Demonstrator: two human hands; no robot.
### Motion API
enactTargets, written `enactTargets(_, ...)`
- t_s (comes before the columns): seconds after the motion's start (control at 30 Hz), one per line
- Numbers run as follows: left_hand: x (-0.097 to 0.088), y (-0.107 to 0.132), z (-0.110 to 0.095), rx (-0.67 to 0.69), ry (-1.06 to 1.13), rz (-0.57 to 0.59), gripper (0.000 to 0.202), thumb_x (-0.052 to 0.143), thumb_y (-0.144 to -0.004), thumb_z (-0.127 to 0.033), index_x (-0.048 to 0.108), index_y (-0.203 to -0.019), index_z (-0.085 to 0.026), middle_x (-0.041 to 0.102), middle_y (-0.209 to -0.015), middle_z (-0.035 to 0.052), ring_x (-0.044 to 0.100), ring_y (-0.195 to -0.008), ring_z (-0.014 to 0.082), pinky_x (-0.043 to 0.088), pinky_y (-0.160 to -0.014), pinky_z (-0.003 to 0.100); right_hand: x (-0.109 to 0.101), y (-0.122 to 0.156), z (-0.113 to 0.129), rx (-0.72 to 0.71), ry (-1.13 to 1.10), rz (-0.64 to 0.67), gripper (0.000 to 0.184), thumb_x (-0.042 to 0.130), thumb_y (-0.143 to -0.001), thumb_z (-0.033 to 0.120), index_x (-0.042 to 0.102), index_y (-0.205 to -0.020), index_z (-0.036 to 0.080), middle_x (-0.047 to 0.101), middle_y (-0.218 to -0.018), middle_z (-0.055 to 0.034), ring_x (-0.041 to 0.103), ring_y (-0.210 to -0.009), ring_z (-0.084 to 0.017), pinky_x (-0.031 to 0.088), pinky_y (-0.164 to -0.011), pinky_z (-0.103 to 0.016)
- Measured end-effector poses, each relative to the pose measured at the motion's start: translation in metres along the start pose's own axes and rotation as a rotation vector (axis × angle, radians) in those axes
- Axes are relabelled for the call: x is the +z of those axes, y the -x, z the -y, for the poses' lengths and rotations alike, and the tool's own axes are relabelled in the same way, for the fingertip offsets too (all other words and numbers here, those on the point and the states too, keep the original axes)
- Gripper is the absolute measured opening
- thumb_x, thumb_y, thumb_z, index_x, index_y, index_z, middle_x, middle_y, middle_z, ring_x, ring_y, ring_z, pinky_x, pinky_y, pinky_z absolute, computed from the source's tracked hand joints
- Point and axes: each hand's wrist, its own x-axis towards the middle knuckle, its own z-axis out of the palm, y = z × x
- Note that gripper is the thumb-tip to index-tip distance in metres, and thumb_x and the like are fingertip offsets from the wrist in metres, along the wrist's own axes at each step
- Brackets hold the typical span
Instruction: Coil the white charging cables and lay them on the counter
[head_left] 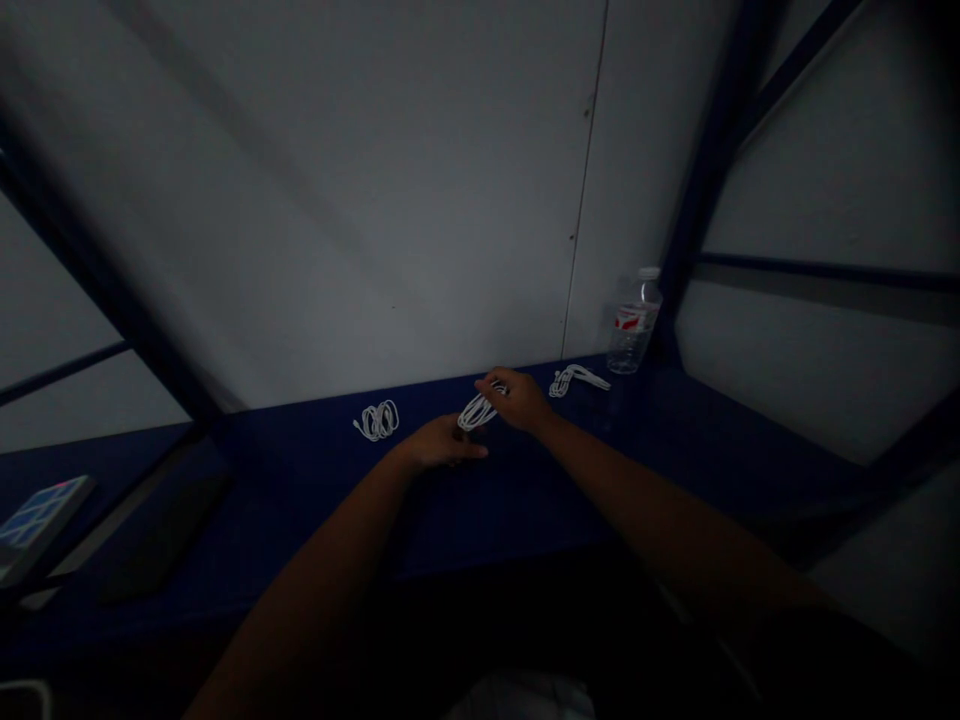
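- Here, the looped white cable (pixel 477 411) is over the blue shelf (pixel 300 500), long axis slanting up rightward.
- Right hand (pixel 519 398): fingers pinching its upper end.
- Left hand (pixel 439 441): at its lower end; cannot tell if gripping.
- Clear bottle (pixel 634 322): capped, upright, contents unclear.

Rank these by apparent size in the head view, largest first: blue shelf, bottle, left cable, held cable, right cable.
1. Blue shelf
2. Bottle
3. Left cable, held cable, right cable: too alike to rank, and the held one is partly covered.
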Motion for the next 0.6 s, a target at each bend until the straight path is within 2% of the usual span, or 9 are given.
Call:
enactTargets(0.1, 0.005, -0.003, 0.0, -0.044, -0.041, -0.102, 0.038, 0.073, -0.068, -0.046, 0.059, -0.085, -0.015, 0.051, -0.057, -0.004, 0.04, -0.044, 0.0071, 0.028, -0.043, 0.022, 0.003, 0.002, 0.001, -0.032, 0.013, 0.032, 0.034, 0.053, -0.088, 0.047, 0.066, -0.08, 0.017, 0.063, -0.065, -0.0006, 0.053, -0.056, -0.012, 0.036, -0.056, -0.024)
enactTargets(0.17, 0.007, -0.003, -0.002, -0.088, -0.043, -0.141, 0.036, 0.07, -0.07, -0.049, 0.057, -0.075, -0.016, 0.048, -0.053, -0.004, 0.037, -0.041, 0.0067, 0.025, -0.042, 0.022, 0.005, 0.005, 0.004, -0.065, 0.034, 0.067, 0.034, 0.05, -0.09, 0.046, 0.066, -0.079, 0.017, 0.062, -0.064, -0.0002, 0.053, -0.055, -0.012, 0.035, -0.055, -0.024)
enactTargets(0.3, 0.007, 0.001, -0.007, -0.045, 0.12, -0.165, 0.034, 0.071, -0.07, -0.045, 0.058, -0.079, -0.016, 0.042, -0.05, -0.007, 0.032, -0.04, 0.0058, 0.024, -0.042, 0.022, 0.006, 0.007, 0.01, -0.091, 0.08, 0.07, 0.04, 0.044, -0.093, 0.044, 0.064, -0.072, 0.017, 0.059, -0.06, -0.0003, 0.052, -0.055, -0.011, 0.033, -0.055, -0.025)
enactTargets(0.37, 0.006, 0.001, -0.011, 0.04, 0.172, -0.199, 0.035, 0.071, -0.071, -0.044, 0.059, -0.086, -0.015, 0.047, -0.055, -0.0058, 0.036, -0.043, 0.0062, 0.029, -0.045, 0.022, 0.006, 0.006, 0.012, -0.092, 0.071, 0.079, 0.043, 0.043, -0.093, 0.046, 0.063, -0.069, 0.017, 0.06, -0.06, -0.0007, 0.052, -0.056, -0.012, 0.033, -0.056, -0.025)
enactTargets(0.43, 0.006, -0.001, -0.012, 0.173, 0.155, -0.246, 0.036, 0.071, -0.074, -0.043, 0.061, -0.093, -0.014, 0.058, -0.067, -0.0007, 0.048, -0.054, 0.0093, 0.04, -0.055, 0.023, 0.009, 0.005, 0.013, -0.029, 0.025, 0.064, 0.047, 0.044, -0.092, 0.05, 0.063, -0.065, 0.017, 0.059, -0.059, -0.001, 0.052, -0.055, -0.012, 0.034, -0.055, -0.025)
enactTargets(0.5, 0.009, -0.006, -0.011, 0.325, 0.074, -0.315, 0.036, 0.067, -0.078, -0.042, 0.062, -0.1, -0.014, 0.066, -0.086, 0.006, 0.06, -0.075, 0.0155, 0.047, -0.074, 0.03, 0.013, 0.005, 0.012, 0.116, -0.049, 0.042, 0.051, 0.044, -0.089, 0.057, 0.062, -0.064, 0.017, 0.057, -0.055, -0.0005, 0.051, -0.051, -0.012, 0.034, -0.05, -0.025)
enactTargets(0.6, 0.017, -0.014, -0.006, 0.477, -0.112, -0.487, 0.037, 0.055, -0.087, -0.044, 0.06, -0.11, -0.015, 0.064, -0.111, 0.0118, 0.057, -0.107, 0.0221, 0.04, -0.099, 0.038, 0.021, 0.005, 0.007, 0.345, -0.152, 0.025, 0.054, 0.043, -0.086, 0.065, 0.063, -0.067, 0.017, 0.053, -0.049, 0.0011, 0.048, -0.042, -0.013, 0.032, -0.043, -0.025)
